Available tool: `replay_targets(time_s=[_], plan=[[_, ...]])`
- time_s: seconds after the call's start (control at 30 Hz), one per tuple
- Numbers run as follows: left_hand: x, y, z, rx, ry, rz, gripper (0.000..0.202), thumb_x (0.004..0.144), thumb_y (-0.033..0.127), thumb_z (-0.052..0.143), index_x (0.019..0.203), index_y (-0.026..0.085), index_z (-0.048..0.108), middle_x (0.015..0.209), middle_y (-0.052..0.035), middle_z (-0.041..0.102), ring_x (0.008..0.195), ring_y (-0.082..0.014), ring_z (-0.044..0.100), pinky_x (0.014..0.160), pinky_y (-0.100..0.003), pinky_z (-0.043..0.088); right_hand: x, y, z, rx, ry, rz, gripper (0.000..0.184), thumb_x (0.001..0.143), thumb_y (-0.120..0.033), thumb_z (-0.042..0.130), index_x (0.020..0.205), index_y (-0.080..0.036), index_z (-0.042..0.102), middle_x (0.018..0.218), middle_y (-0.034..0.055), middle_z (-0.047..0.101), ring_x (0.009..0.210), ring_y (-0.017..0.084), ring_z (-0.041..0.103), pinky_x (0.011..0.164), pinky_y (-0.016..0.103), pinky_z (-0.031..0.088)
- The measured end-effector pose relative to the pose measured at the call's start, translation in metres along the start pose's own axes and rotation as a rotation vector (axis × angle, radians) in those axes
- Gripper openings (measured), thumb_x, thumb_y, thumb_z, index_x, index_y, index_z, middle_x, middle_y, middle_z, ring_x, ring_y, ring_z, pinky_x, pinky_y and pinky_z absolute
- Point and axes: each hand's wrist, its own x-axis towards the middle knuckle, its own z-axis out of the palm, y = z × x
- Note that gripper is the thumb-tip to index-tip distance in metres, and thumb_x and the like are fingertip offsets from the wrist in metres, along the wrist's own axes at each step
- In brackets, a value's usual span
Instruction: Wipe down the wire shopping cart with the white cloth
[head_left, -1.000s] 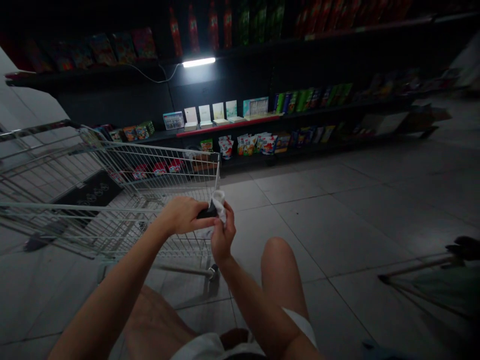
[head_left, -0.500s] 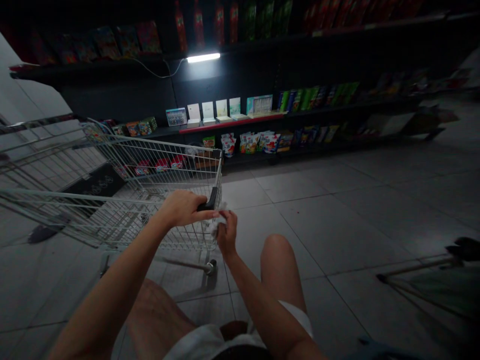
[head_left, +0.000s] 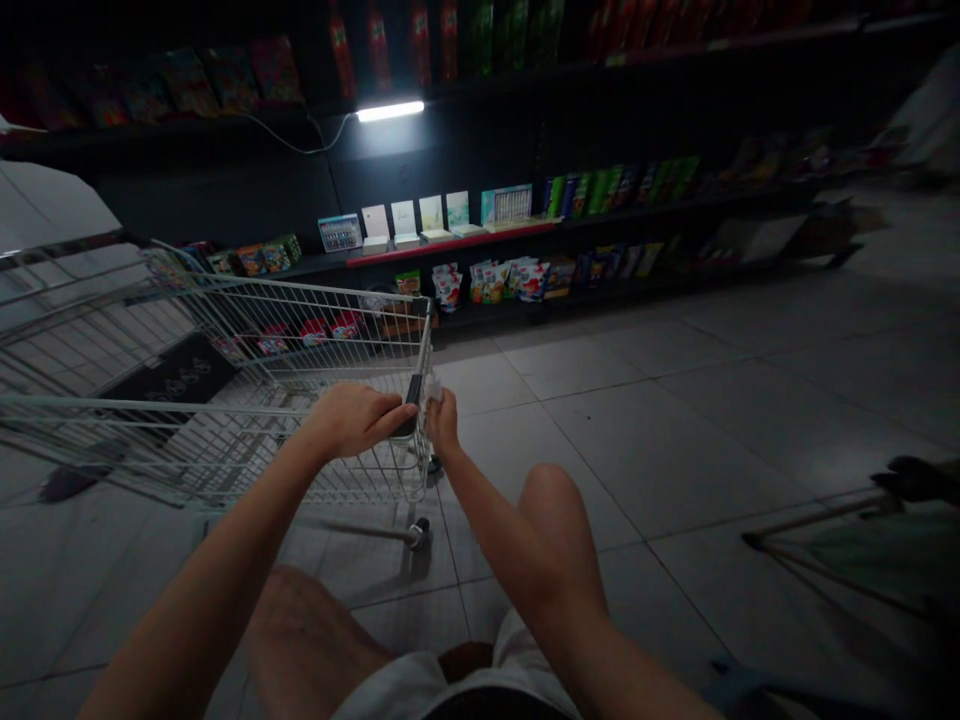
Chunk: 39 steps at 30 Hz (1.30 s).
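White, crumpled material, cloth or paper unclear: small wad (head_left: 434, 388) at the near right-hand corner of the shopping cart (head_left: 187, 405). Right hand (head_left: 444, 422): grip closed on the wad, just outside the cart's end; fingertips partly hidden, contact with the wires not resolvable. Left hand (head_left: 352, 418): lies over the cart's black corner piece (head_left: 414, 390), touching; fingers' underside hidden, so cannot tell how far this grip closes. Cart's left end cut off by the frame edge. Beyond the cart, shelving (head_left: 225, 175); its upper goods too dark to read.
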Motion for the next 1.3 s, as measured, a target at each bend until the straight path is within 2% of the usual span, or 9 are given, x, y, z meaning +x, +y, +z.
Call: replay_targets(time_s=[0.13, 0.23, 0.33, 0.4, 0.6, 0.8, 0.97, 1.1, 1.3], plan=[[-0.003, 0.000, 0.001, 0.028, 0.007, -0.013, 0.063, 0.100, 0.049, 0.012, 0.077, 0.020, 0.063, 0.068, -0.0050, 0.067, 0.063, -0.0176, 0.060, 0.056, -0.030, 0.026, -0.072, -0.018, -0.020, 0.257, 0.024, 0.044, 0.024, 0.088, -0.031, 0.037, 0.105, -0.019, 0.049, 0.100, 0.0077, 0.056, 0.095, 0.019, 0.055, 0.088, 0.033, 0.048], [-0.005, -0.001, 0.002, 0.063, -0.006, 0.000, 0.055, 0.099, 0.044, 0.017, 0.079, 0.020, 0.063, 0.070, -0.0053, 0.068, 0.064, -0.0182, 0.061, 0.056, -0.031, 0.027, -0.084, -0.044, -0.036, 0.363, 0.098, -0.015, 0.022, 0.091, -0.034, 0.039, 0.109, -0.023, 0.046, 0.104, 0.0069, 0.055, 0.094, 0.018, 0.056, 0.087, 0.033, 0.049], [-0.005, -0.001, 0.003, 0.070, 0.000, 0.021, 0.052, 0.098, 0.043, 0.020, 0.081, 0.020, 0.063, 0.074, -0.0058, 0.070, 0.065, -0.0183, 0.062, 0.056, -0.031, 0.029, -0.045, -0.065, -0.041, 0.352, 0.223, -0.222, 0.021, 0.090, -0.032, 0.038, 0.104, -0.022, 0.049, 0.116, 0.0105, 0.053, 0.110, 0.021, 0.054, 0.097, 0.036, 0.045], [-0.004, -0.001, 0.003, 0.071, 0.003, 0.023, 0.052, 0.098, 0.044, 0.021, 0.081, 0.020, 0.064, 0.075, -0.0060, 0.070, 0.065, -0.0181, 0.062, 0.056, -0.031, 0.029, 0.001, -0.070, -0.040, 0.279, 0.195, -0.299, 0.021, 0.088, -0.028, 0.036, 0.099, -0.020, 0.053, 0.114, 0.0107, 0.056, 0.112, 0.021, 0.053, 0.100, 0.036, 0.043], [-0.006, 0.003, 0.002, 0.082, 0.024, 0.014, 0.065, 0.097, 0.057, 0.016, 0.080, 0.020, 0.067, 0.069, -0.0063, 0.068, 0.059, -0.0177, 0.059, 0.053, -0.030, 0.025, 0.132, -0.065, -0.043, -0.072, -0.219, -0.425, 0.031, 0.081, -0.017, 0.043, 0.103, -0.016, 0.065, 0.113, 0.0089, 0.064, 0.111, 0.020, 0.053, 0.099, 0.029, 0.037], [-0.005, -0.001, 0.001, 0.002, 0.016, 0.005, 0.069, 0.098, 0.056, 0.010, 0.074, 0.020, 0.064, 0.064, -0.0052, 0.065, 0.058, -0.0170, 0.056, 0.056, -0.030, 0.024, 0.175, -0.062, -0.046, -0.366, -0.460, -0.446, 0.026, 0.085, -0.025, 0.047, 0.093, -0.013, 0.069, 0.102, 0.0091, 0.068, 0.094, 0.019, 0.055, 0.080, 0.026, 0.035], [-0.018, -0.013, 0.002, -0.148, -0.007, -0.015, 0.067, 0.097, 0.057, 0.012, 0.062, 0.019, 0.054, 0.055, -0.0030, 0.055, 0.053, -0.0141, 0.048, 0.057, -0.029, 0.024, 0.161, -0.058, -0.039, -0.258, -0.386, -0.466, 0.025, 0.084, -0.021, 0.042, 0.086, -0.014, 0.066, 0.090, 0.0074, 0.067, 0.085, 0.017, 0.055, 0.076, 0.025, 0.035], [-0.042, -0.026, -0.002, -0.263, -0.048, -0.124, 0.066, 0.096, 0.057, 0.010, 0.055, 0.019, 0.044, 0.051, -0.0016, 0.046, 0.049, -0.0119, 0.042, 0.056, -0.028, 0.025, 0.135, -0.052, -0.020, -0.051, -0.201, -0.488, 0.023, 0.082, -0.023, 0.041, 0.085, -0.015, 0.062, 0.086, 0.0067, 0.064, 0.085, 0.018, 0.055, 0.080, 0.028, 0.041], [-0.053, -0.008, -0.019, -0.198, -0.198, -0.218, 0.063, 0.090, 0.070, 0.024, 0.082, 0.018, 0.059, 0.071, -0.0047, 0.064, 0.065, -0.0182, 0.059, 0.059, -0.027, 0.033, 0.038, -0.045, 0.019, 0.213, 0.271, -0.526, 0.033, 0.089, -0.030, 0.039, 0.115, -0.017, 0.055, 0.119, 0.0131, 0.053, 0.116, 0.024, 0.049, 0.102, 0.042, 0.042]])
